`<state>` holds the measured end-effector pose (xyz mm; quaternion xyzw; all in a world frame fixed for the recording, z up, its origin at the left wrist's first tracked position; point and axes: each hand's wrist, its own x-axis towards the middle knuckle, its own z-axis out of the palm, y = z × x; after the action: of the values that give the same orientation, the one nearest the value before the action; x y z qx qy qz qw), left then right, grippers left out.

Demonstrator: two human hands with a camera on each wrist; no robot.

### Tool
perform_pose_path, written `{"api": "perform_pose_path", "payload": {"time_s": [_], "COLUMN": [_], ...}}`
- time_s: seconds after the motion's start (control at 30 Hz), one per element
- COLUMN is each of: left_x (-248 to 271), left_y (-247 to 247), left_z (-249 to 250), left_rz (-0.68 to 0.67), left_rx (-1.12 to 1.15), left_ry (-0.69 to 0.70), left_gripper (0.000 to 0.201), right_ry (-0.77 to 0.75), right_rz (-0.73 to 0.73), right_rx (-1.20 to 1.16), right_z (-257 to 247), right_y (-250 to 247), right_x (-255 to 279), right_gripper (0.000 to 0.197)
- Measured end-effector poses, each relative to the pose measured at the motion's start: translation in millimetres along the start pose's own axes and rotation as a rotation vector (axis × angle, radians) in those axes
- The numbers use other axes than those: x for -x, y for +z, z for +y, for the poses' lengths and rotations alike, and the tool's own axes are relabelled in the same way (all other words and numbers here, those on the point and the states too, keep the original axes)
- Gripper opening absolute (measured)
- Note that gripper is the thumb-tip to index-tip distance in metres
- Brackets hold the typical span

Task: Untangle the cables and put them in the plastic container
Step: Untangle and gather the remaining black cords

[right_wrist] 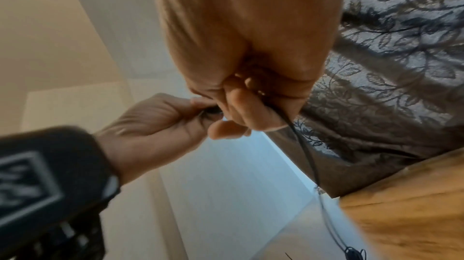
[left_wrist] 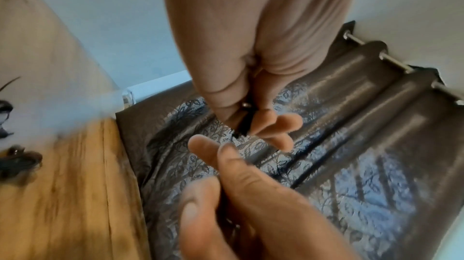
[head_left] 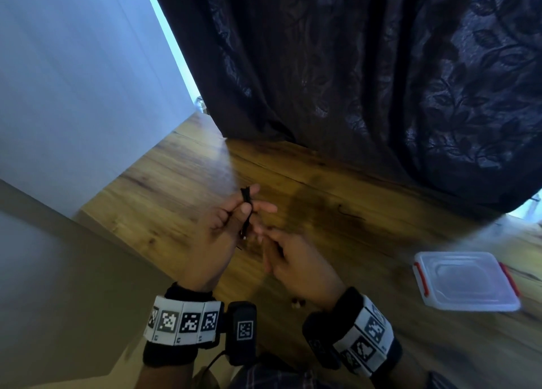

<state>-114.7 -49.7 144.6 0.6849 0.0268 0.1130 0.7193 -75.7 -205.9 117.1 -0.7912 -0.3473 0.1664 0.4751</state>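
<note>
My left hand [head_left: 249, 206] pinches a short folded bundle of black cable [head_left: 246, 209] between thumb and fingers, held above the wooden table [head_left: 337, 189]. The same bundle [left_wrist: 244, 123] shows under the left thumb in the left wrist view. Just below and to the right, my right hand [head_left: 272, 242] curls its fingers round a thin black cable strand [right_wrist: 306, 153]. The strand drops to a small dark tangle [right_wrist: 354, 253] near the table edge. The clear plastic container [head_left: 466, 280] with red clips sits on the table at the right, away from both hands, its lid seemingly on.
A dark leaf-patterned curtain [head_left: 366, 66] hangs over the far side of the table. A white wall [head_left: 73, 80] stands on the left. More dark tangled cables [left_wrist: 17, 163] lie on the table. A small brown object [head_left: 297, 303] lies between my wrists.
</note>
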Motion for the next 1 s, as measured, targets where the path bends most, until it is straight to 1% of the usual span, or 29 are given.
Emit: {"api": "perform_pose_path", "payload": {"time_s": [0.1, 0.13, 0.17, 0.23, 0.27, 0.37, 0.43, 0.5, 0.57, 0.6, 0.67, 0.73, 0.77, 0.83, 0.9, 0.93, 1.0], "left_x": [-2.8, -3.5, -3.8, -2.8, -1.5, 1.9, 2.2, 1.5, 2.0, 2.2, 2.5, 0.7, -1.0, -5.1, -7.8, -8.4, -7.8], "left_y": [0.4, 0.0, -0.7, -3.4, -4.1, -1.9, -1.0, -1.0, -1.1, -0.4, 2.7, 5.3, 6.6, 7.9, 8.7, 9.1, 8.6], "left_z": [-5.2, -7.8, -9.7, -11.6, -11.0, -5.1, -1.6, 1.2, 4.6, 6.9, 11.4, 13.4, 13.0, 8.2, 0.8, -4.1, -13.8], "left_rz": [-0.001, -0.018, -0.040, -0.085, -0.100, -0.170, -0.210, -0.222, -0.221, -0.220, -0.217, -0.175, -0.134, -0.029, 0.057, 0.078, 0.082], "left_rx": [-0.240, -0.320, -0.386, -0.464, -0.455, -0.257, -0.146, -0.078, 0.001, 0.038, 0.122, 0.205, 0.211, 0.086, -0.142, -0.255, -0.441], "left_ry": [0.062, 0.090, 0.108, 0.099, 0.073, -0.029, -0.071, -0.106, -0.109, -0.100, -0.070, -0.035, -0.016, 0.054, 0.134, 0.165, 0.190], "left_gripper": [0.037, 0.038, 0.039, 0.041, 0.039, 0.029, 0.030, 0.032, 0.035, 0.036, 0.037, 0.037, 0.038, 0.035, 0.036, 0.039, 0.037], "right_ry": [-0.118, -0.144, -0.162, -0.175, -0.181, -0.223, -0.233, -0.233, -0.236, -0.208, -0.082, 0.040, 0.072, 0.088, 0.052, 0.035, -0.005], "right_rz": [-0.194, -0.232, -0.232, -0.149, -0.092, 0.090, 0.218, 0.319, 0.404, 0.423, 0.389, 0.281, 0.221, 0.092, -0.016, -0.055, -0.125], "right_rx": [0.258, 0.313, 0.338, 0.353, 0.343, 0.258, 0.209, 0.150, 0.087, 0.039, -0.074, -0.127, -0.122, -0.112, -0.094, -0.052, 0.076], "right_z": [-12.2, -16.4, -20.7, -27.9, -28.9, -26.9, -24.2, -19.0, -12.0, -6.8, 2.4, 10.5, 13.5, 13.2, 7.8, 4.2, -4.6], "right_y": [-5.3, -8.7, -13.1, -25.8, -33.0, -56.2, -68.0, -73.4, -71.5, -67.3, -54.7, -36.2, -26.2, -9.2, 1.4, 2.9, -1.7], "right_x": [6.7, 8.8, 10.3, 10.6, 9.0, -2.5, -12.3, -23.1, -32.5, -36.0, -38.8, -33.3, -28.2, -17.1, -7.9, -4.1, 1.8], "right_gripper": [0.025, 0.025, 0.024, 0.020, 0.018, 0.015, 0.010, 0.006, 0.008, 0.010, 0.018, 0.027, 0.027, 0.023, 0.023, 0.021, 0.018]}}
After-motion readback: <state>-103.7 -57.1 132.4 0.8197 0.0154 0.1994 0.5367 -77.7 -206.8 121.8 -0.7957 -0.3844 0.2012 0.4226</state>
